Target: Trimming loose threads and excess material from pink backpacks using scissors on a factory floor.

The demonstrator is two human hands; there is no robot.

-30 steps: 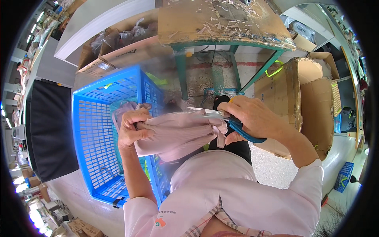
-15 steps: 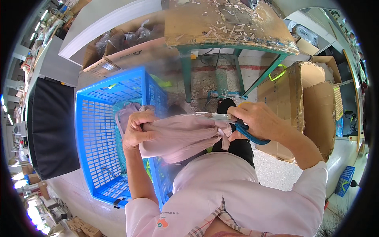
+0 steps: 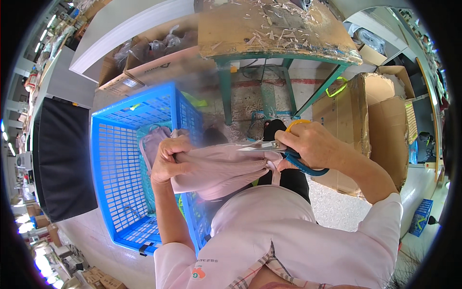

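Observation:
A pale pink piece of cloth [image 3: 216, 166] is stretched in front of me, gathered in folds. My left hand [image 3: 169, 156] is closed on its left end, over the edge of a blue plastic basket. At the cloth's right end, my right hand [image 3: 310, 147] holds scissors [image 3: 302, 164] with blue and yellow handles. Their blades point left and lie along the upper edge of the cloth. A narrow strip of the cloth hangs by my right fingertips; whether they also pinch it I cannot tell.
The blue basket [image 3: 114, 166] on my left holds more mauve cloth [image 3: 150, 144] and a teal bag. Ahead stands a worn green-legged table [image 3: 231, 29] strewn with scraps. An open cardboard box [image 3: 339, 111] stands on the right, and a black-covered block [image 3: 65, 159] at far left.
The scissors have turned slightly and their handles are further apart, with the yellow loop now showing above my right hand. My left hand keeps its hold on the cloth.

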